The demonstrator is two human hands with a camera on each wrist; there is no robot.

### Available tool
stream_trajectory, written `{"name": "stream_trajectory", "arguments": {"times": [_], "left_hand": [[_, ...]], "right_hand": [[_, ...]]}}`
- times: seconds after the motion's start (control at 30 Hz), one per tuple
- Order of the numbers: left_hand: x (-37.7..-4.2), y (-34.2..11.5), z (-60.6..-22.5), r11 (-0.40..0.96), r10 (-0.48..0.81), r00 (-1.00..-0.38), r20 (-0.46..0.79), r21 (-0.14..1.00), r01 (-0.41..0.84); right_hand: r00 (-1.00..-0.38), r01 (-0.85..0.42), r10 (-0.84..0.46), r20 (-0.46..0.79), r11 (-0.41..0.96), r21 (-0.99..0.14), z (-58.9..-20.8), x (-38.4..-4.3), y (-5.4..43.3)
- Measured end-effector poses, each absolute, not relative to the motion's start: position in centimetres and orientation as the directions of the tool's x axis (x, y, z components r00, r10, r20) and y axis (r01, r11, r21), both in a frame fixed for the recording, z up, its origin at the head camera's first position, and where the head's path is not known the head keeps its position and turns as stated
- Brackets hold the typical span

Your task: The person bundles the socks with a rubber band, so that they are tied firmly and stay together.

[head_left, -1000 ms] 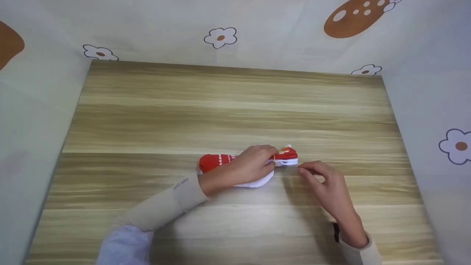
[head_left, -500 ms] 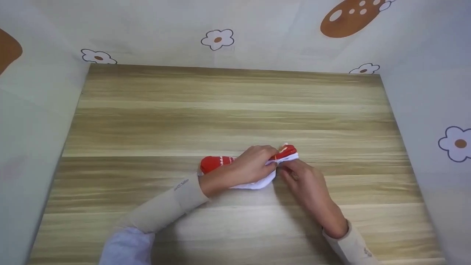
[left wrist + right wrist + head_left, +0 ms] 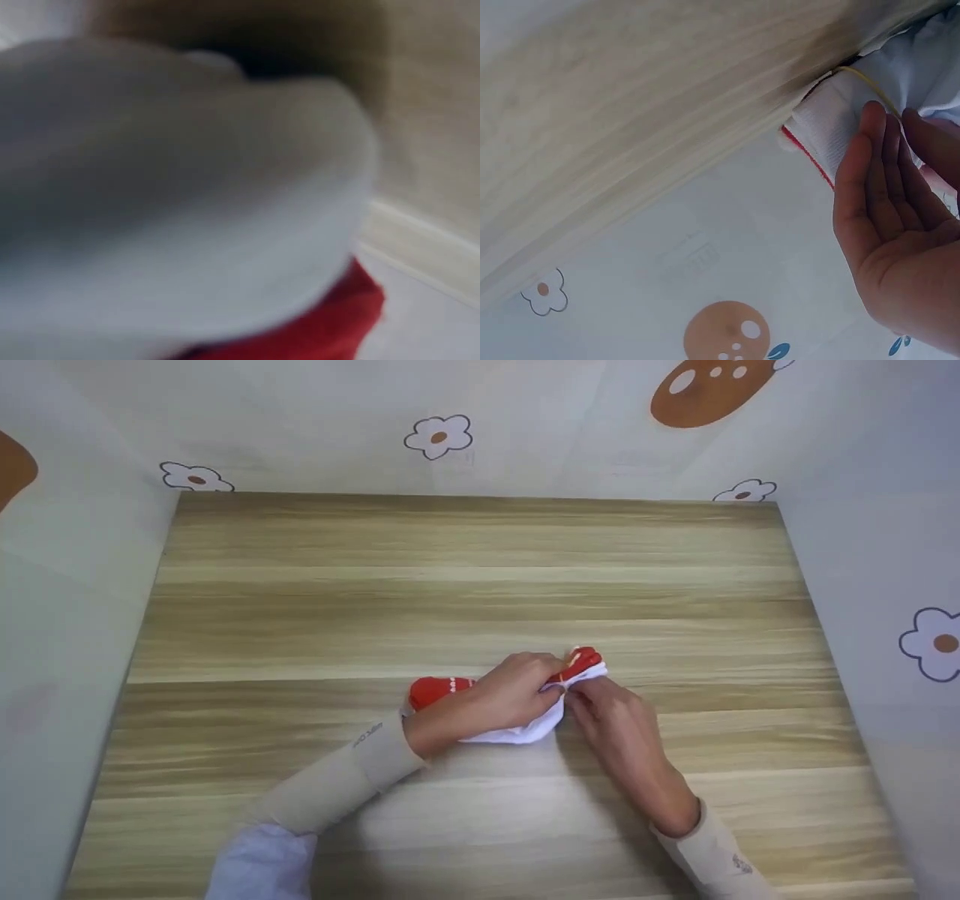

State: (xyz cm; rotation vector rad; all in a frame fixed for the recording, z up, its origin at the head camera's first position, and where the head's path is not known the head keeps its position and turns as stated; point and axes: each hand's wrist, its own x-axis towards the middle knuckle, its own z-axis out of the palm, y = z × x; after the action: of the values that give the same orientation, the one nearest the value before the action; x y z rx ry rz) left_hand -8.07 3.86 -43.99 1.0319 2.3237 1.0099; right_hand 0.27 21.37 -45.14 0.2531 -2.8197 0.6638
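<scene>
A pair of red-and-white socks (image 3: 435,691) lies across the middle of the table, red patterned sock above and white one below. My left hand (image 3: 506,694) grips them around the middle, thumb toward the near side. Just right of those fingers, a thin yellow rubber band (image 3: 866,80) rings the bunched cuffs. In the right wrist view, my right hand (image 3: 900,225) pinches at this band, thumb and fingertips meeting beside the white knit. The left wrist view is mostly filled by a blurred pale shape, with a red sock part (image 3: 330,322) below it.
The wood-grain table (image 3: 450,592) spreads out on every side of the socks. Pale walls (image 3: 315,427) with printed flowers and brown shapes stand along its back and both sides. Beige sleeves (image 3: 345,772) cover both wrists.
My right hand has moved left from beside the cuffs to the band, where its fingers pinch. The cuff end has tilted slightly upward and away. The left hand has kept its grip.
</scene>
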Motion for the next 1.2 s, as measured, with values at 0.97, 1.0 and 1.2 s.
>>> {"name": "stream_trajectory", "arguments": {"times": [0.97,1.0,1.2], "left_hand": [[-7.7,3.6,-44.4,0.529,0.71,-0.704,0.004,0.657,0.538],[-7.8,3.5,-44.3,0.529,0.703,-0.711,0.015,0.657,0.537],[-8.1,3.2,-43.9,0.529,0.659,-0.748,0.073,0.662,0.531]], "right_hand": [[-0.987,0.011,-0.133,-0.086,0.485,-0.875,-43.6,1.4,23.7],[-0.984,0.01,-0.155,-0.089,0.454,-0.891,-43.6,1.5,23.7],[-0.961,-0.017,-0.269,-0.059,0.271,-0.962,-43.1,1.9,24.2]]}}
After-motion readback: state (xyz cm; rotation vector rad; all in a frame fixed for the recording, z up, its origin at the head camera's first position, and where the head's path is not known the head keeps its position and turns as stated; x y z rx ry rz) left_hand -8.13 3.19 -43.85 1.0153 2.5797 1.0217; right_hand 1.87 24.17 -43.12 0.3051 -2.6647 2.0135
